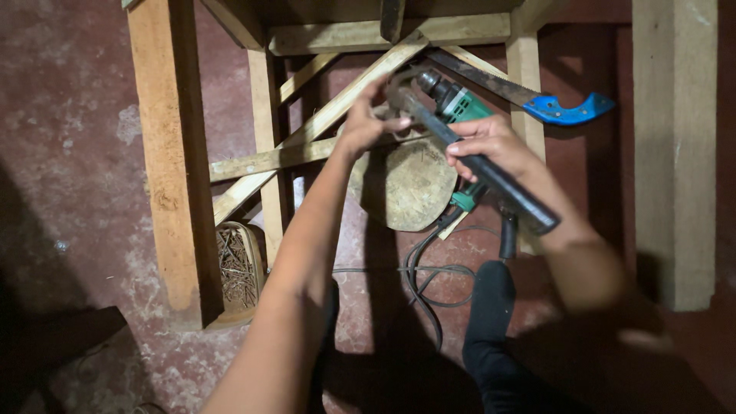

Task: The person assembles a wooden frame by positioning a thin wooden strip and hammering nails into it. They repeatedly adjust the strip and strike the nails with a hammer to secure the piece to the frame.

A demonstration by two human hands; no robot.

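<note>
While I look straight down, a wooden frame (165, 153) of pale planks fills the view from 9 to 12 o'clock, with a small box of nails (238, 268) on the red floor (69, 115) at its foot, near 8 o'clock. My left hand (366, 123) sits just above centre, fingers pinched narrow on something small where the crossed braces (330, 115) meet; what it pinches I cannot tell. My right hand (494, 149), at 2 o'clock from centre, is wrapped firmly around the dark handle of a hammer (475, 165), whose head hangs just beside the left fingertips. Under both hands lies a green electric drill (460, 103), its cord (429, 276) looping toward 6 o'clock, beside a round wooden block (406, 184). A blue-handled saw (552, 107) rests across the frame at 1 o'clock. Judgement: the frame is assembled and braced; the fastening at the joint looks not yet driven home.
</note>
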